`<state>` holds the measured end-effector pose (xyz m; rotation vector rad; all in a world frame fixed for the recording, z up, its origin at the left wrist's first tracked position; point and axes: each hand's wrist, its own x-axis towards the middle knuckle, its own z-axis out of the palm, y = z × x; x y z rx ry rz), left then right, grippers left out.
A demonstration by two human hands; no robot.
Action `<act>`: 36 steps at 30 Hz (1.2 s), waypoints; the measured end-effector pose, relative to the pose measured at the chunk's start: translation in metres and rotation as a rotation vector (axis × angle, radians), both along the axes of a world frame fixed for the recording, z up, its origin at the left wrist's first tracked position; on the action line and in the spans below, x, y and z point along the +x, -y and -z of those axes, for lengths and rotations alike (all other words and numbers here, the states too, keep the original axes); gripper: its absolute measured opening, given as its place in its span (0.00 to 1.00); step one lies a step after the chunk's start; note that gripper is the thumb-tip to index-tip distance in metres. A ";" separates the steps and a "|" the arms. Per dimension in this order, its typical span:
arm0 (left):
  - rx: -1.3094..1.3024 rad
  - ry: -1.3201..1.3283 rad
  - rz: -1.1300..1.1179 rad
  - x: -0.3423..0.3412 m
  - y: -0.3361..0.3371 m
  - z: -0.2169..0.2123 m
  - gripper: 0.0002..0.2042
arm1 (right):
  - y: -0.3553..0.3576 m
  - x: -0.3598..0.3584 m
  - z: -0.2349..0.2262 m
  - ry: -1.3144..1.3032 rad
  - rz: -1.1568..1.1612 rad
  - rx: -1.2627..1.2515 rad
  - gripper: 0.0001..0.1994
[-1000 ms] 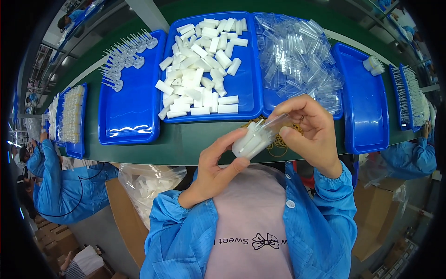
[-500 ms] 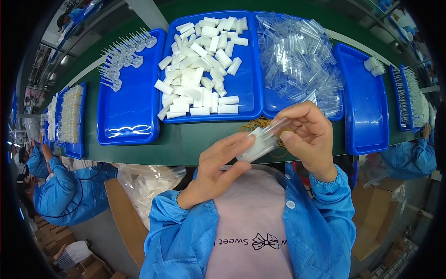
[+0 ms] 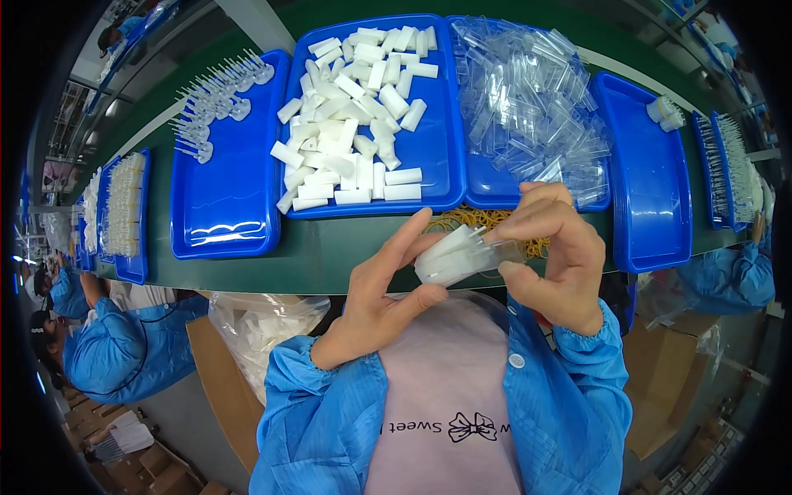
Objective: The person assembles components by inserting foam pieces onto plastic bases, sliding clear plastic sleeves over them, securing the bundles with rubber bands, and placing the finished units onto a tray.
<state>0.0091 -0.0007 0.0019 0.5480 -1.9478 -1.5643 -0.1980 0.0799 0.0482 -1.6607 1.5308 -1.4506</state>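
Above the near edge of the green workbench (image 3: 330, 256), the left hand (image 3: 388, 289) pinches a bundle of white plastic pieces (image 3: 450, 257) while the right hand (image 3: 553, 256) pinches a clear sleeve (image 3: 503, 247) around it, seemingly mid-sleeving, needing a straight push next.

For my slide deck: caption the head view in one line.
Both hands, left hand and right hand, hold a white tube bundle in a clear sleeve above blue trays of parts.

Blue trays (image 3: 227, 214); rubber bands (image 3: 483, 219)
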 end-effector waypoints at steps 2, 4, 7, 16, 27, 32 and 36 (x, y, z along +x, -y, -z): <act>0.008 -0.007 0.016 -0.001 0.000 -0.004 0.36 | -0.001 0.000 -0.002 -0.022 -0.011 -0.018 0.14; -0.070 -0.008 0.041 -0.002 -0.001 -0.008 0.36 | 0.000 0.003 0.001 -0.014 -0.022 0.002 0.14; -0.121 0.010 0.015 -0.003 -0.002 -0.003 0.37 | 0.000 0.008 0.004 -0.027 -0.020 0.030 0.14; 0.326 -0.128 -0.016 -0.012 -0.001 0.017 0.39 | 0.007 0.019 0.015 -0.363 0.114 -0.109 0.28; 0.748 -0.066 0.183 -0.022 -0.001 0.014 0.40 | 0.007 0.032 0.019 -0.676 0.037 0.099 0.42; 0.892 -0.140 0.259 -0.016 0.002 0.019 0.36 | 0.007 0.031 0.020 -0.560 -0.015 0.102 0.38; 1.133 -0.187 0.254 -0.016 0.004 0.018 0.30 | 0.009 0.032 0.023 -0.524 0.021 0.062 0.34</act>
